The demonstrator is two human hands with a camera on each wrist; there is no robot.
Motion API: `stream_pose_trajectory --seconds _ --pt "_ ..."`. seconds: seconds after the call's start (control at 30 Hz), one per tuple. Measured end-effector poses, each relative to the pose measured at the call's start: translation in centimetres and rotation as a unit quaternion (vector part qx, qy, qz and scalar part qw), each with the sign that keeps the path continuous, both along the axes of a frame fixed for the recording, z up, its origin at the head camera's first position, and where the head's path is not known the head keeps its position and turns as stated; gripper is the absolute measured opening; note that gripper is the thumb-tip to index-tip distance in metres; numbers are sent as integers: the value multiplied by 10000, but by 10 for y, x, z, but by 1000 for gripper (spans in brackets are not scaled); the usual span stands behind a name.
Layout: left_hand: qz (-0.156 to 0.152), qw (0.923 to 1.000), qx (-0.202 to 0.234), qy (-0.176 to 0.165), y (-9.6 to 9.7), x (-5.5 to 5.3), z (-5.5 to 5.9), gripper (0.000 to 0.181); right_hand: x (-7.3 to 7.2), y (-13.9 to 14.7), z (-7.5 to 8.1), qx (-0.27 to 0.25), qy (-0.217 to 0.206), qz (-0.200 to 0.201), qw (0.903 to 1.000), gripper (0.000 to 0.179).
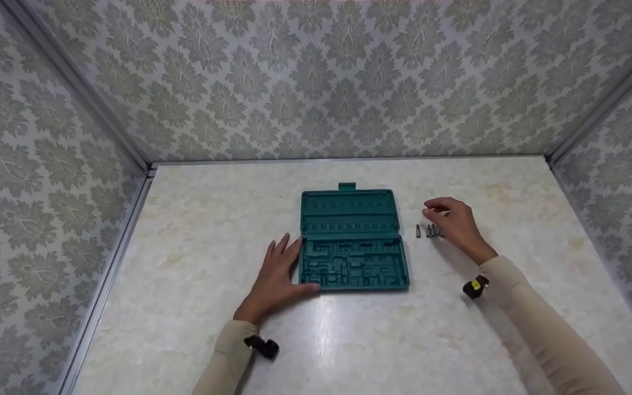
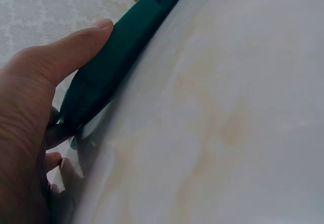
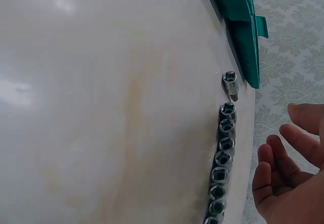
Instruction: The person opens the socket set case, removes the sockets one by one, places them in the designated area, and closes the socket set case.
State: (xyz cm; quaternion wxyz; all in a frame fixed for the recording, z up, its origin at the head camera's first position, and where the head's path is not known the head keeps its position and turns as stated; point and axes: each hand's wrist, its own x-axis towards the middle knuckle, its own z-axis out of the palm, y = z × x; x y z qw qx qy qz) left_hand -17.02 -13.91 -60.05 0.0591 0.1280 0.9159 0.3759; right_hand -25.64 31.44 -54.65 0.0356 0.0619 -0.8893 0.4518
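A green plastic tool case (image 1: pixel 350 289) lies unfolded on the table, its moulded slots facing up. My left hand (image 1: pixel 276 278) rests at its front left corner, thumb on the front rim and spread fingers along the left side. In the left wrist view the thumb (image 2: pixel 83 47) lies against the green case wall (image 2: pixel 109 70). To the right of the case, several metal sockets (image 3: pixel 223 159) stand in a close row. One socket (image 3: pixel 230 83) is apart from them, nearer the case. Above the row, my right hand (image 1: pixel 457 224) hovers with loosely bent fingers (image 3: pixel 262 181) holding nothing.
The pale marbled table (image 1: pixel 184 219) ends at patterned walls (image 1: pixel 316 82) on the back and both sides. A latch tab (image 1: pixel 347 186) sticks out from the lid's far edge. Each sleeve bears a small black wrist camera (image 1: pixel 261 346).
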Motion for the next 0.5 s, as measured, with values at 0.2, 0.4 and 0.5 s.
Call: stream_pose_trajectory --seconds 0.2,0.4,0.5 --pt "-90 9999 -56 119 -1 0 -1 127 -15 -23 0 17 -126 273 9995 37" --pt "-68 10000 -15 32 -1 0 -1 127 -29 -46 1 0 -416 495 9979 40" --pt "-83 10000 -5 2 0 -1 1 127 -37 -53 3 -75 -408 598 9973 41"
